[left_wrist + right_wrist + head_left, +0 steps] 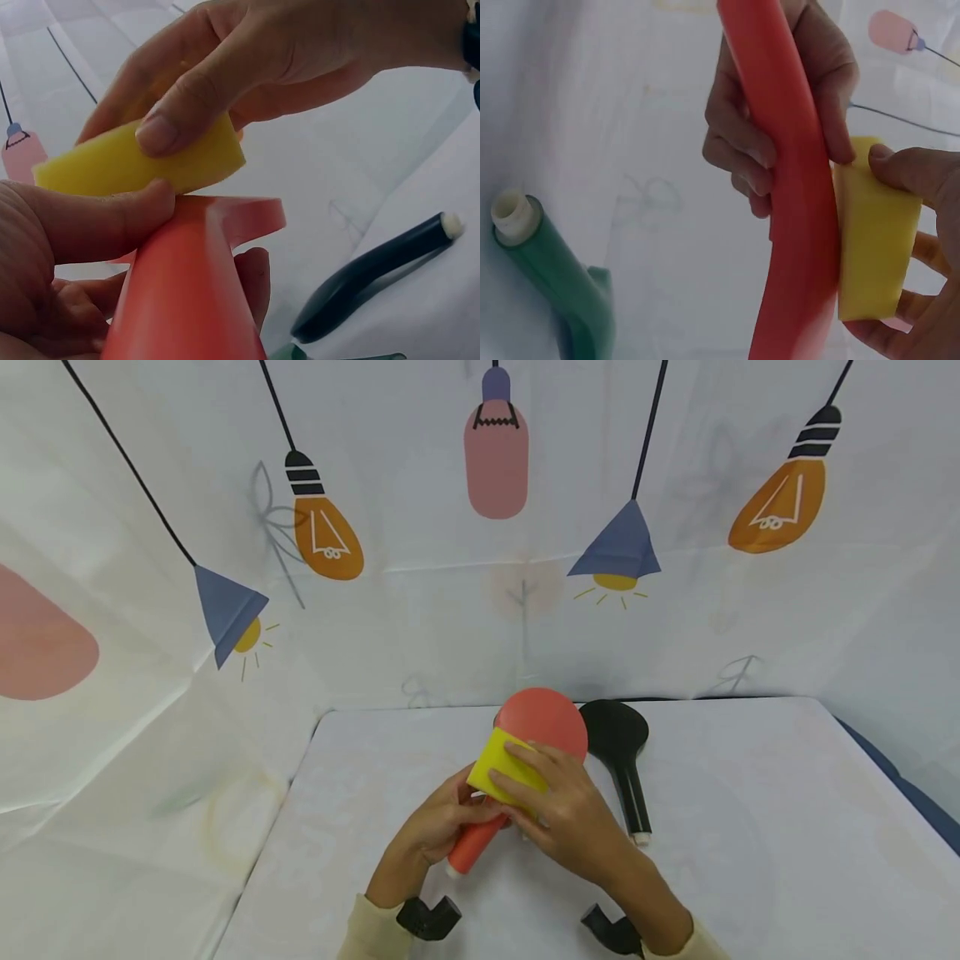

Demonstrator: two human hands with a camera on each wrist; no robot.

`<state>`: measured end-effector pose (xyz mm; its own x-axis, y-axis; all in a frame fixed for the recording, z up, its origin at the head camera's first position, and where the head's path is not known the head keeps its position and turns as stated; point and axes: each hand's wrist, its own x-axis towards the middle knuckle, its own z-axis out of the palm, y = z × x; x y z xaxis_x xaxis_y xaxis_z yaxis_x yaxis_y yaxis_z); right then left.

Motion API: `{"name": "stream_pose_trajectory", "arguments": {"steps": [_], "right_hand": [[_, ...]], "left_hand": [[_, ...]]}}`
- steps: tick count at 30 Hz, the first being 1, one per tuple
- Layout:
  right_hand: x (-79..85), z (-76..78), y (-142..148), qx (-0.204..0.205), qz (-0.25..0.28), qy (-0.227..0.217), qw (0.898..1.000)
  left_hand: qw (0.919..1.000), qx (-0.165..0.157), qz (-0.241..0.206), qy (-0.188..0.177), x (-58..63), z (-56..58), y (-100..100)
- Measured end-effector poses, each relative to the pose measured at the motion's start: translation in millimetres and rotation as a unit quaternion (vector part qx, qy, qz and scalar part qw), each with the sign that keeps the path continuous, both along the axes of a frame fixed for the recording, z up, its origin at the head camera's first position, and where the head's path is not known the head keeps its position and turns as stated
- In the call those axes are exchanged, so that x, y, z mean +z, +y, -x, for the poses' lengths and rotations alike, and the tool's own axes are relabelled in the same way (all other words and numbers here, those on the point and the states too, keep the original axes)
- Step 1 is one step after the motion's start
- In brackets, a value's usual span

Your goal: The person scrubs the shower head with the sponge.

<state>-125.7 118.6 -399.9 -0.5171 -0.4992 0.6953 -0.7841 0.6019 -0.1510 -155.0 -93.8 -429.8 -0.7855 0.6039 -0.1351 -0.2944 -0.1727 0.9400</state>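
Observation:
My left hand (438, 822) grips the red handheld shower head (547, 714) by its handle, just below the round head. The handle slants down toward me and ends in a pale tip. In my right hand (581, 818) is a yellow sponge (501, 768), pinched between thumb and fingers and lying against the red shower head near its neck. The right wrist view shows the sponge (877, 240) edge-on beside the red body (799, 172). From the left wrist, the right thumb presses on the sponge's near side. The round spray side cannot be made out.
A dark shower head (615, 727) lies on the white table (750, 827), right of the red one. It looks green in the right wrist view, where its handle (562, 277) ends in a hollow white tip. A printed cloth (420, 627) hangs behind the table.

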Motion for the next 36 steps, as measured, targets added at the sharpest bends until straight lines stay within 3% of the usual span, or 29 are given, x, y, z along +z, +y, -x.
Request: {"name": "stream_pose_trajectory", "arguments": {"steps": [13, 17, 24, 36], "right_hand": [[-4.0, 6.1, 2, -0.023, -0.015, 0.014, 1.0], [-2.2, 8.4, 6, -0.038, -0.004, 0.005, 0.999], [-2.8, 16.4, 17, -0.062, 0.033, 0.007, 0.998], [-4.6, 30.8, 40, -0.077, 0.092, 0.016, 0.993]], "left_hand": [[0.9997, 0.009, 0.021, 0.009, -1.6, 0.9, 2], [0.9991, 0.012, 0.037, 0.016, -1.8, 0.6, 2], [0.9969, -0.001, 0.053, 0.059, -1.4, -0.1, 4], [0.9947, -0.024, 0.046, 0.089, -4.4, -0.7, 5]]}}
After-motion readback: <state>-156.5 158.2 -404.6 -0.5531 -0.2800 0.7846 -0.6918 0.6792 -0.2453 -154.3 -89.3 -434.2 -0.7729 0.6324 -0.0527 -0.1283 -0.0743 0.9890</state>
